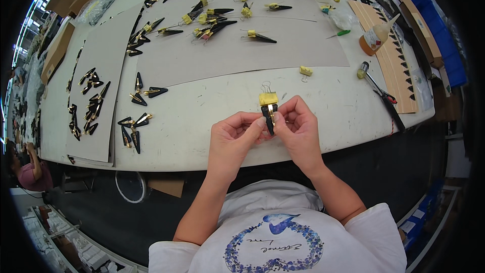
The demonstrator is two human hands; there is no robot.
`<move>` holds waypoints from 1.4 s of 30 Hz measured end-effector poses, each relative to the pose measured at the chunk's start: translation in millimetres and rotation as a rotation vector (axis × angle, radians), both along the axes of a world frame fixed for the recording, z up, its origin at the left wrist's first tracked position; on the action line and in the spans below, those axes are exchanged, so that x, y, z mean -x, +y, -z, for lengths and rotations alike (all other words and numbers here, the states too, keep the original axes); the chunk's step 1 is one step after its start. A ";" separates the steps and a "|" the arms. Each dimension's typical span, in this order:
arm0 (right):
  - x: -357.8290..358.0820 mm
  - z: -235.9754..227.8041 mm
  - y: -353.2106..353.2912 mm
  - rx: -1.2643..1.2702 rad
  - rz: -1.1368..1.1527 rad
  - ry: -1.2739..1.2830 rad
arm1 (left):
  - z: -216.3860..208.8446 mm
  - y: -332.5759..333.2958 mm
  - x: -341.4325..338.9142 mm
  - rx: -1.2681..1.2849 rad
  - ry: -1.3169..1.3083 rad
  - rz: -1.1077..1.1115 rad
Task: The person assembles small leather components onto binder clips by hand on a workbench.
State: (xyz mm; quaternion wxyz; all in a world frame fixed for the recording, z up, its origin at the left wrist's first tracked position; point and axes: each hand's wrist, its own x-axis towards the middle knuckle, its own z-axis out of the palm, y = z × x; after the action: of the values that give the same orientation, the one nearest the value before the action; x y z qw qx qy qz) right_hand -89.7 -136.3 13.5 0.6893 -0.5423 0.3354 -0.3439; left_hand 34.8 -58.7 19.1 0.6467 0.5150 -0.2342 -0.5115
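Note:
Between the fingertips of my left hand (pixel 233 136) and my right hand (pixel 300 135) is a black pointed hair clip (pixel 270 122) with a gold metal part facing up. Both hands pinch it by its sides just above the table's near edge, narrow end toward me. A yellow binder clip (pixel 268 99) is clamped across its wide far end, wire handles pointing away. Another yellow binder clip (pixel 306 71) lies on the table beyond my right hand. Left of my hands, several black and gold hair clips (pixel 135 130) lie in small clusters.
Grey boards (pixel 166 65) cover much of the white table (pixel 202 93), with clamped clips (pixel 209 23) and loose ones on them. To the right are an orange glue bottle (pixel 373 40), a green-handled tool (pixel 343 33), a hammer (pixel 365 71) and a wooden strip (pixel 399 93) lined with black pieces.

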 end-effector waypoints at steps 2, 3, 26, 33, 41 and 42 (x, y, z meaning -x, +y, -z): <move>0.0 2.9 1.3 0.009 -0.007 0.022 | -0.5 0.9 1.4 -0.044 -0.072 -0.027; 0.0 3.8 1.9 0.019 -0.014 0.042 | -1.5 0.9 1.4 -0.044 -0.071 -0.027; -1.5 0.3 0.4 0.005 0.021 0.006 | -3.8 0.3 -5.9 -0.032 0.032 0.074; -0.9 1.6 0.7 0.024 0.030 0.004 | -2.0 3.5 -1.6 -0.035 0.025 0.067; -2.2 6.4 4.8 0.097 0.039 0.038 | -3.4 -0.8 7.6 -0.094 -0.101 -0.055; -2.5 7.4 5.5 0.122 0.056 0.044 | -3.7 -1.4 9.2 -0.095 -0.100 -0.058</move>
State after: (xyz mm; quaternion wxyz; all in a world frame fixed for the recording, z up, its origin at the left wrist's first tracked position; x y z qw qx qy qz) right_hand -87.2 -130.8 6.1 0.6377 -0.5811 0.3438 -0.3708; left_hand 25.6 -60.1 22.8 0.6235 0.5766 -0.2268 -0.4768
